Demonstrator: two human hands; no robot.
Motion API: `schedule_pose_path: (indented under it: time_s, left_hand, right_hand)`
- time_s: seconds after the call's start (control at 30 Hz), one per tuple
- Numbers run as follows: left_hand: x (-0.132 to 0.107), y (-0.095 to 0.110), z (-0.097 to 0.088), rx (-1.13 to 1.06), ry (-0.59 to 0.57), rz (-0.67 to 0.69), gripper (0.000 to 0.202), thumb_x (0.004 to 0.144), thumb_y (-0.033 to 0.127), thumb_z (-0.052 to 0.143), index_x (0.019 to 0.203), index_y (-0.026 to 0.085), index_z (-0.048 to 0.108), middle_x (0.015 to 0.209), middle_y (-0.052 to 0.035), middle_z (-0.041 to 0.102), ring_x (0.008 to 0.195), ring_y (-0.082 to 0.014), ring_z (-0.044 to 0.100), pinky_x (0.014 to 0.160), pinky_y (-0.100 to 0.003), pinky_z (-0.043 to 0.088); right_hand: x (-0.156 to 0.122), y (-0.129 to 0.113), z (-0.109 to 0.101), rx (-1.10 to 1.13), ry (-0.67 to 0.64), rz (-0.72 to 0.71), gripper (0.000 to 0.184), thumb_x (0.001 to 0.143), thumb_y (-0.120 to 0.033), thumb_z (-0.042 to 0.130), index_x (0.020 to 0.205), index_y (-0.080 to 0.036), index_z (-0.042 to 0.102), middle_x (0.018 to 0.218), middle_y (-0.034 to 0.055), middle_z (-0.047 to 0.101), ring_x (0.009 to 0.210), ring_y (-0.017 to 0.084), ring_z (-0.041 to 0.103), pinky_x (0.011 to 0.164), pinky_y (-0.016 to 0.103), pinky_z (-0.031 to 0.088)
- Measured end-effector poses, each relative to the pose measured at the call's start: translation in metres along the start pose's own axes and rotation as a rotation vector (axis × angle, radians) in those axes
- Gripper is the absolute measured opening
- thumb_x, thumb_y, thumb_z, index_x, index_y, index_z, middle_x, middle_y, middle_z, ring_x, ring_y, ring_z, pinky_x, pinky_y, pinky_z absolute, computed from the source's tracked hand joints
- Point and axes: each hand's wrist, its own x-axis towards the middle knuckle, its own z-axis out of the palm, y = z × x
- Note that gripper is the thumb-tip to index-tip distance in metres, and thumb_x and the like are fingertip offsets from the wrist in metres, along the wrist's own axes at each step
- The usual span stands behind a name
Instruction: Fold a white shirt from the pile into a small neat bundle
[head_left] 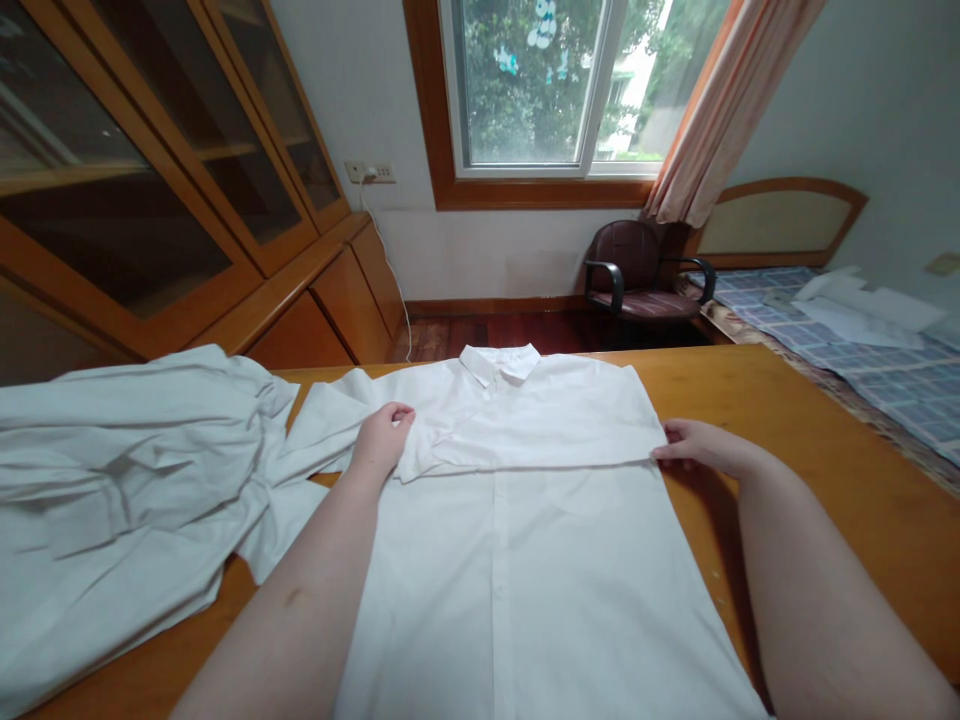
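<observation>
A white button-up shirt (577,560) lies front up on the wooden table (832,480), its collar (500,364) toward the window. One sleeve is laid straight across the chest, its lower edge running from side to side below the collar. My right hand (697,445) pinches the end of that band at the shirt's right edge. Over at the left, my left hand (388,432) has its fingers closed on the shirt cloth near the shoulder. The other sleeve (330,425) stretches out leftward beyond my left hand.
A heap of crumpled white cloth (127,500) covers the table's left end, touching the outstretched sleeve. Beyond the table stand a glass-door cabinet (262,290), a dark red armchair (634,275) and a bed (862,350) with papers on it.
</observation>
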Motion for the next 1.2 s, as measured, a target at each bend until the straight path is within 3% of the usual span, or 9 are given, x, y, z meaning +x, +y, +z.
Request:
schedule_pose_path:
  time_s: [0.07,0.2,0.4,0.6,0.73,0.9,1.0,1.07,1.2]
  left_hand:
    - [0.001,-0.002,0.001,-0.003,0.006,-0.014,0.023,0.078,0.034,0.050,0.090,0.021,0.065,0.087,-0.0029,0.069,0.080,-0.0185,0.062,0.071,-0.025,0.046]
    - [0.001,-0.003,0.001,0.009,0.010,-0.008,0.024,0.078,0.035,0.050,0.089,0.021,0.065,0.086,-0.0031,0.069,0.078,-0.0186,0.062,0.071,-0.025,0.046]
    - [0.000,-0.001,-0.001,0.018,0.011,-0.003,0.024,0.077,0.034,0.050,0.088,0.020,0.066,0.085,-0.0034,0.070,0.079,-0.0188,0.062,0.072,-0.026,0.046]
    - [-0.001,0.002,-0.002,0.035,0.013,-0.016,0.023,0.077,0.033,0.051,0.089,0.021,0.066,0.088,-0.0034,0.070,0.081,-0.0191,0.062,0.071,-0.025,0.046]
    - [-0.002,0.003,-0.003,0.069,0.029,-0.001,0.023,0.078,0.032,0.050,0.090,0.021,0.066,0.087,-0.0034,0.069,0.080,-0.0190,0.062,0.071,-0.025,0.046]
    - [-0.002,0.001,-0.001,0.075,0.034,0.006,0.023,0.078,0.033,0.050,0.090,0.021,0.066,0.087,-0.0035,0.070,0.082,-0.0194,0.062,0.072,-0.026,0.045]
    - [-0.001,0.000,-0.001,0.070,0.030,0.022,0.023,0.079,0.033,0.049,0.089,0.021,0.065,0.087,-0.0034,0.070,0.082,-0.0194,0.062,0.072,-0.026,0.045]
    - [-0.002,0.001,-0.001,0.067,0.030,0.029,0.022,0.079,0.033,0.049,0.088,0.021,0.065,0.087,-0.0033,0.070,0.081,-0.0193,0.062,0.072,-0.026,0.045]
    - [-0.002,0.001,-0.002,0.081,0.019,0.025,0.023,0.079,0.033,0.049,0.090,0.021,0.065,0.089,-0.0040,0.070,0.083,-0.0200,0.062,0.073,-0.026,0.045]
  right_hand:
    - [-0.004,-0.003,0.000,-0.061,-0.022,-0.058,0.047,0.055,-0.039,0.076,0.094,-0.017,0.062,0.090,0.0072,0.069,0.079,0.021,0.062,0.057,0.024,0.044]
    - [-0.005,-0.008,0.006,-0.296,0.161,-0.044,0.043,0.050,-0.035,0.079,0.087,-0.018,0.064,0.090,0.0062,0.069,0.081,0.023,0.062,0.067,0.028,0.045]
    - [-0.002,-0.004,0.008,-0.440,0.193,0.074,0.030,0.058,-0.041,0.074,0.071,-0.019,0.060,0.066,0.0041,0.066,0.058,0.019,0.059,0.052,0.027,0.039]
    - [0.000,0.002,0.010,-0.385,0.151,0.124,0.029,0.071,-0.046,0.062,0.059,-0.019,0.057,0.061,0.0050,0.065,0.050,0.016,0.056,0.048,0.026,0.037]
    - [-0.002,0.003,0.011,-0.401,0.164,0.162,0.027,0.069,-0.041,0.065,0.056,-0.020,0.056,0.059,0.0048,0.064,0.048,0.016,0.055,0.047,0.027,0.037]
    - [-0.006,0.003,0.004,-0.362,0.188,0.059,0.034,0.057,-0.051,0.074,0.066,-0.020,0.062,0.063,0.0038,0.065,0.056,0.018,0.058,0.052,0.026,0.039]
    - [-0.004,0.000,0.006,-0.167,0.220,0.021,0.043,0.074,-0.062,0.053,0.069,-0.020,0.061,0.063,0.0048,0.064,0.059,0.018,0.058,0.054,0.026,0.040]
    - [0.000,-0.002,0.009,-0.069,0.242,0.022,0.045,0.083,-0.058,0.040,0.068,-0.019,0.058,0.060,0.0050,0.062,0.057,0.017,0.056,0.053,0.026,0.040]
    - [0.008,-0.002,0.013,-0.174,0.216,0.045,0.035,0.080,-0.046,0.049,0.058,-0.020,0.053,0.052,0.0021,0.056,0.048,0.013,0.048,0.050,0.025,0.037]
